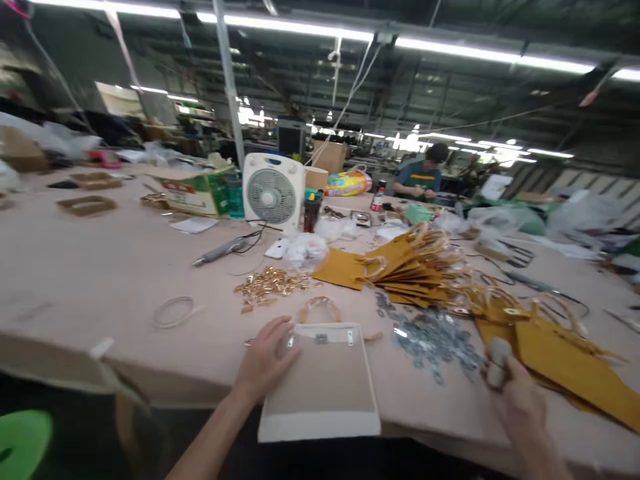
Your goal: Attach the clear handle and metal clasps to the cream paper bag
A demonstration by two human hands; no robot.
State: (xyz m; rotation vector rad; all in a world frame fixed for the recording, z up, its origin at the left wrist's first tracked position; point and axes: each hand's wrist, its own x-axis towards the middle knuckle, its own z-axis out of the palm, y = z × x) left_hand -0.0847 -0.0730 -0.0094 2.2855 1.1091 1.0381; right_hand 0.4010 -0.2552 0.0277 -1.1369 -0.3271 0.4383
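Observation:
In front of me lies a pale bag panel (pixel 323 393) with a looped handle (pixel 320 303) at its top and small metal plates along the upper edge. My left hand (pixel 267 357) rests on its upper left corner with the fingers stretched out. My right hand (pixel 523 400) is off to the right, closed around a stubby grey object (pixel 499 363) whose kind I cannot make out. Between the hands is a spread of small grey metal pieces (pixel 435 340). Beside the right hand are mustard-yellow bag panels (pixel 575 363).
Gold-coloured metal fittings (pixel 270 287) lie beyond the left hand. Further back are a stack of yellow panels (pixel 410 267), a white fan (pixel 274 190), a corded tool (pixel 220 251) and a green carton (pixel 193 193). A co-worker (pixel 421 177) sits across the table.

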